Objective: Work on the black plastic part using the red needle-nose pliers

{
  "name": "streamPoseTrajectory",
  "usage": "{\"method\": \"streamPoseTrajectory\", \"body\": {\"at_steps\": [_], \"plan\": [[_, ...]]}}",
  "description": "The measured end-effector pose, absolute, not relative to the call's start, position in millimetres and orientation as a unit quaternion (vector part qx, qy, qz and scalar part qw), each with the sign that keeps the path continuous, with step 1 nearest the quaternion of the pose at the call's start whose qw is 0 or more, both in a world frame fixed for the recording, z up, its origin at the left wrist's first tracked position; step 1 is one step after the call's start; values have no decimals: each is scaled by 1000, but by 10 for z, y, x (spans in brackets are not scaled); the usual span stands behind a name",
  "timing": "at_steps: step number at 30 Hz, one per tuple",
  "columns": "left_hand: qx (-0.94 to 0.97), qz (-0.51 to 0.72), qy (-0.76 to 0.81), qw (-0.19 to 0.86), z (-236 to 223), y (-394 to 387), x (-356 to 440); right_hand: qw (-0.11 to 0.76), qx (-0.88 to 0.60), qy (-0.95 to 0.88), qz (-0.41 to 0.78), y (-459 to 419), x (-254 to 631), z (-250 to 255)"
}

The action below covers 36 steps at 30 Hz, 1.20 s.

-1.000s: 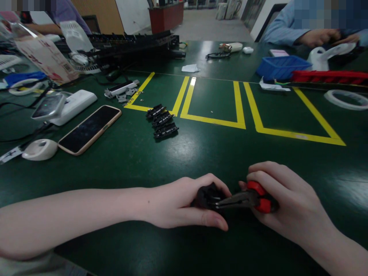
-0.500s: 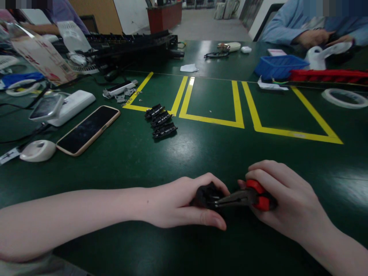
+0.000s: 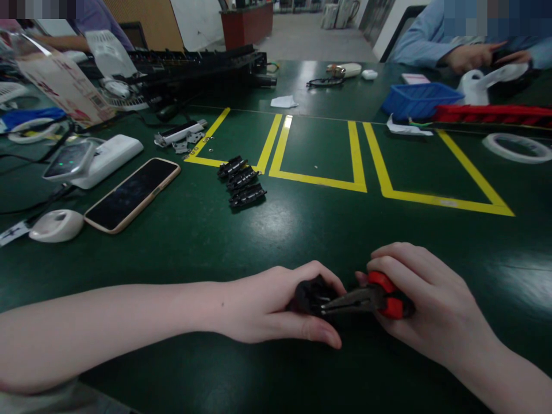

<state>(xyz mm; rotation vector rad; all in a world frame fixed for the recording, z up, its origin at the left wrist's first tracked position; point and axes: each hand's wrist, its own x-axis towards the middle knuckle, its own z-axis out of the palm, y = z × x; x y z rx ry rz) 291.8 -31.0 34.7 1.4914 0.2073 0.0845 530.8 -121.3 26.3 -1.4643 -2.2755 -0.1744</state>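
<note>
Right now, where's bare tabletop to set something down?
Free: between the black pieces and left hand; between the right yellow outline and right hand; inside the middle yellow outline, bar one speck. Crowded: left, around the phone and bag.

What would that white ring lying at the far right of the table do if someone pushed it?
The white ring lies flat on the table, so it would probably slide rather than roll. Its wide open middle suggests it's light for its size. Its even, round outline hints it's fairly stiff, and it might roll if stood on edge.
</note>
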Motion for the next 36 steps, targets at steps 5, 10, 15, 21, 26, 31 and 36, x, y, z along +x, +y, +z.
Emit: {"method": "streamPoseTrajectory", "body": {"at_steps": [5,10,15,21,26,31,36], "plan": [[677,44,92,728,349,-305,2920,213,-524,-821,-71,-1207,5319,272],[675,47,100,729,342,-315,2912,213,-521,-824,-73,-1191,5370,245],[683,44,103,721,345,-323,2911,207,-509,-831,-86,-1185,5386,217],[685,42,90,722,339,-321,2921,209,-502,-834,-93,-1200,5361,237],[686,41,96,720,348,-319,2918,210,-494,-837,-103,-1191,5328,260],[682,50,101,723,357,-327,2911,206,-493,-839,-100,-1185,5332,255],[678,71,95,725,364,-333,2912,212,-505,-832,-87,-1183,5366,239]]}}
